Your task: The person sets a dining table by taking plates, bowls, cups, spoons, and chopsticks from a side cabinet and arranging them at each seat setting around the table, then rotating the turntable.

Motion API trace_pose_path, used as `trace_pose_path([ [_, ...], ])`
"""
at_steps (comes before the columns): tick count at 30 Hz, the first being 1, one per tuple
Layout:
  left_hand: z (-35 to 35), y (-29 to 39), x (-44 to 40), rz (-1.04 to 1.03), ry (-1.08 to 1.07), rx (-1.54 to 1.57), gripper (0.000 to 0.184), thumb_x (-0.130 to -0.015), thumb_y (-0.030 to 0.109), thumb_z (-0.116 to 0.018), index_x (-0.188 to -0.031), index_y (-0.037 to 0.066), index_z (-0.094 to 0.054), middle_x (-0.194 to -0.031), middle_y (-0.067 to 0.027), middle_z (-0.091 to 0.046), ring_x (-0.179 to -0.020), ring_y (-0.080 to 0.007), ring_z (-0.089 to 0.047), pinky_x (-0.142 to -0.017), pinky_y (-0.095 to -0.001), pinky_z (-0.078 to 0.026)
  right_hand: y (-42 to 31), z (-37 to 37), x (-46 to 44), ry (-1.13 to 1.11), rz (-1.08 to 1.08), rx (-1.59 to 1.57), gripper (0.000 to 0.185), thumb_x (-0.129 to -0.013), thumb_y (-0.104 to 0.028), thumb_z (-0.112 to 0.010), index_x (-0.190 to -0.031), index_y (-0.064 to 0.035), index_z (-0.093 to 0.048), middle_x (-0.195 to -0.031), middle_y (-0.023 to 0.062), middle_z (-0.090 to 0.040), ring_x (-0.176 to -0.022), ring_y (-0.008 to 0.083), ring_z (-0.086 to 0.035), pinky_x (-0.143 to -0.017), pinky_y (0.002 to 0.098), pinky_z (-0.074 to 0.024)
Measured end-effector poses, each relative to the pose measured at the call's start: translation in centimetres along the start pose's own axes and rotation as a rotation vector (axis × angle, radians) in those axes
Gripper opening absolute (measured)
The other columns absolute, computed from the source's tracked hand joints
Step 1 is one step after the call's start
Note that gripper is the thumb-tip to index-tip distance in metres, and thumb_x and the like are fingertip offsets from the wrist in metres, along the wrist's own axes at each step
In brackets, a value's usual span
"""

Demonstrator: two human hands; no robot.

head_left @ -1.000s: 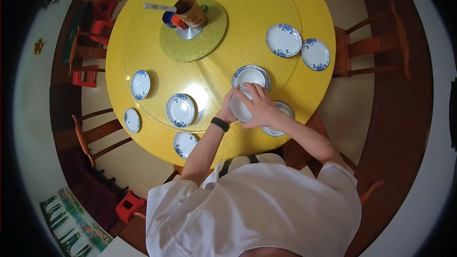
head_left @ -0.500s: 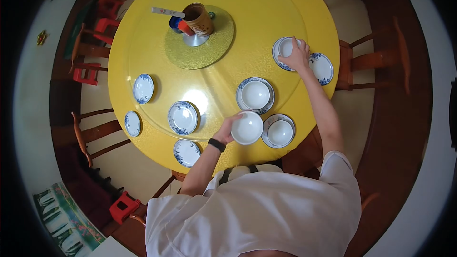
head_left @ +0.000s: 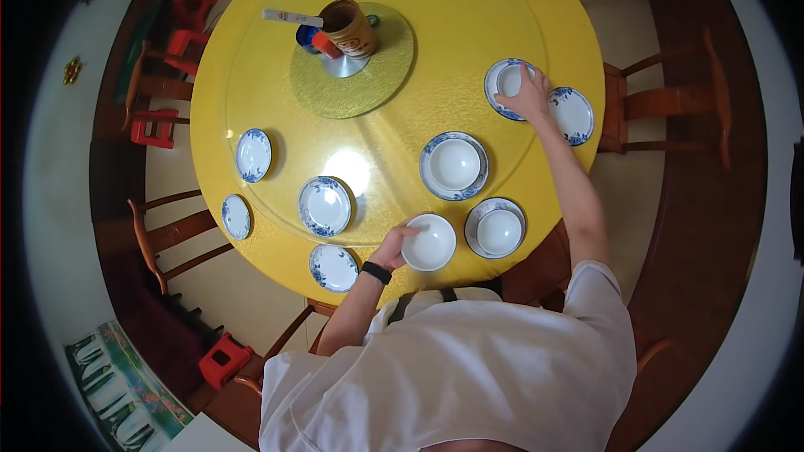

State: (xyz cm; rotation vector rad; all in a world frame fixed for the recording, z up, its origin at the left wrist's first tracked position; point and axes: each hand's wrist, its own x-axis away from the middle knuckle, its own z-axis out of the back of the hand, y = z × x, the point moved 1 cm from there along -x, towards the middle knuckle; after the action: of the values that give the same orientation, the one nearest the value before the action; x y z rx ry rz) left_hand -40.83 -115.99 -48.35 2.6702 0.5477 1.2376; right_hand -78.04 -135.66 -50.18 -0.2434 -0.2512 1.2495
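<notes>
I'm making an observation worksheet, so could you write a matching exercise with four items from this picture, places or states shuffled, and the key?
Column one:
1. left hand
2. right hand
3. black wristband
4. brown cylindrical container

Column two:
A. on the yellow-green round disc
B. at a second white bowl on a blue-patterned white plate
C. worn on a wrist
D. holding a round white bowl, no plate seen beneath

Pairs: 1-D, 2-B, 3-C, 4-A
</notes>
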Motion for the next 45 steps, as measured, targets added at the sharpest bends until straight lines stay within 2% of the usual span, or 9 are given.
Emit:
trace_pose_path([
  [8,-4.3,1.7,-1.9,-0.108,-0.022,-0.112,0.045,-0.086,0.008,-0.049,-0.131,0.004,-0.043,-0.123,-0.0116,-0.053,-0.110,-0.0239,-0.055,-0.095,-0.0370,-0.045,-1.1,1.1,0.7,-0.015,-0.005,-0.014,0.100,-0.061,-0.051,-0.075,-0.139,-0.0040,-0.033,-0.139,0.0250,-0.028,-0.127,0.0424,-0.027,-0.104,0.0492,-0.0267],
  [10,-6.0,2.3,-1.8,-0.116,-0.006,-0.095,0.044,-0.087,0.006,-0.047,-0.130,0.005,-0.043,-0.123,-0.0113,-0.053,-0.110,-0.0232,-0.055,-0.094,-0.0357,-0.045,-2.4,3.1,2.4,0.235,0.101,0.060,0.101,-0.061,-0.054,-0.075,-0.139,-0.0042,-0.033,-0.143,0.0239,-0.024,-0.131,0.0414,-0.023,-0.106,0.0491,-0.0243],
  [16,-10.4,4.0,-3.9,-0.263,0.034,-0.057,0.043,-0.088,0.003,-0.042,-0.131,0.006,-0.043,-0.123,-0.0109,-0.052,-0.110,-0.0238,-0.054,-0.093,-0.0344,-0.045,-9.5,10.7,17.1,-0.320,0.679,-0.279,0.105,-0.057,-0.044,-0.079,-0.141,-0.0083,-0.028,-0.147,0.0220,-0.017,-0.135,0.0406,-0.019,-0.108,0.0483,-0.0227],
  [26,-17.9,4.4,-8.8,-0.263,-0.056,-0.062,0.047,-0.091,0.013,-0.046,-0.135,0.011,-0.031,-0.119,-0.0142,-0.053,-0.112,-0.0240,-0.052,-0.093,-0.0388,-0.045,-4.2,11.5,18.8,-0.180,0.476,-0.195,0.100,-0.055,-0.032,-0.077,-0.140,-0.0121,-0.029,-0.137,0.0203,-0.027,-0.124,0.0413,-0.029,-0.099,0.0506,-0.0317],
  [32,-11.8,-0.8,-3.9,-0.297,-0.155,-0.466,0.038,-0.094,0.020,-0.048,-0.126,0.003,-0.041,-0.107,-0.0116,-0.059,-0.096,-0.0214,-0.060,-0.087,-0.0330,-0.047,6.7,7.8,11.9,0.292,0.167,0.000,0.094,-0.059,-0.034,-0.076,-0.138,-0.0116,-0.030,-0.129,0.0241,-0.036,-0.116,0.0432,-0.037,-0.099,0.0510,-0.0322],
  [35,-1.8,-7.2,-1.0,-0.327,0.111,-0.901,0.027,-0.092,0.017,-0.051,-0.109,-0.003,-0.054,-0.098,-0.0126,-0.061,-0.088,-0.0184,-0.061,-0.079,-0.0304,-0.049,11.1,5.2,8.1,0.225,-0.070,0.011,0.096,-0.059,-0.037,-0.077,-0.139,-0.0150,-0.029,-0.132,0.0227,-0.033,-0.118,0.0426,-0.034,-0.099,0.0506,-0.0326],
  [39,7.4,-14.1,5.9,-0.499,0.622,-1.441,0.047,-0.084,0.031,-0.061,-0.113,-0.005,-0.051,-0.104,-0.0230,-0.058,-0.095,-0.0320,-0.058,-0.083,-0.0395,-0.047,13.8,2.6,5.9,0.142,-0.217,0.011,0.099,-0.059,-0.041,-0.078,-0.140,-0.0199,-0.026,-0.137,0.0206,-0.027,-0.124,0.0413,-0.028,-0.100,0.0515,-0.0318],
  [41,10.5,-16.1,7.8,-0.272,0.974,-1.361,0.075,-0.077,0.043,-0.067,-0.129,-0.003,-0.038,-0.129,-0.0353,-0.037,-0.119,-0.0447,-0.040,-0.098,-0.0478,-0.036,14.2,2.0,5.3,0.113,-0.206,0.005,0.100,-0.059,-0.042,-0.078,-0.141,-0.0208,-0.025,-0.138,0.0203,-0.025,-0.125,0.0411,-0.027,-0.100,0.0519,-0.0314],
  [45,12.5,-17.8,8.8,0.057,1.210,-1.560,0.107,-0.069,0.054,-0.070,-0.142,0.001,-0.012,-0.140,-0.0397,-0.013,-0.128,-0.0539,-0.020,-0.106,-0.0520,-0.023,14.2,0.7,4.9,0.084,-0.208,0.012,0.099,-0.059,-0.043,-0.077,-0.141,-0.0212,-0.026,-0.138,0.0203,-0.025,-0.125,0.0413,-0.027,-0.100,0.0526,-0.0312],
])
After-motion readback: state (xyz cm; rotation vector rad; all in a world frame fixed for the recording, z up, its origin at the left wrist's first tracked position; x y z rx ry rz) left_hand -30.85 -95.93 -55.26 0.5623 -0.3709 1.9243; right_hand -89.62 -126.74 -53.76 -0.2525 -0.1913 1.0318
